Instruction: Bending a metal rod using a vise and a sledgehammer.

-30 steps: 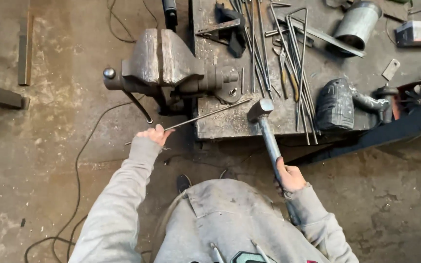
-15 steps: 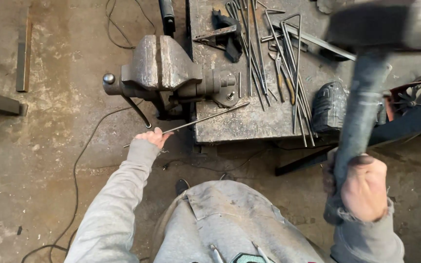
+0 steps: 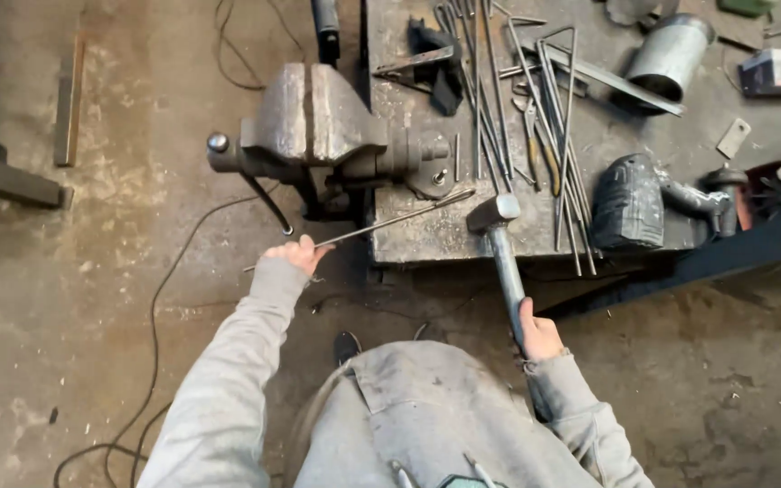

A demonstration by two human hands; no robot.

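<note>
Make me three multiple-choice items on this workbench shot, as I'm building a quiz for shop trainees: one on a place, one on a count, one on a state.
1. Where is the hammer head?
A. down on the steel plate
B. in the vise
C. on the floor

2. How many hands grip the thin rod?
A. none
B. one
C. two

3. How do the vise jaws stand?
A. clamping the rod
B. clamping the hammer
C. closed with nothing between them

Answers: 1 A, the head rests by the rod's far end; 2 B, only the left hand holds it, the right hand holds the hammer handle; 3 C, the rod lies in front.
</note>
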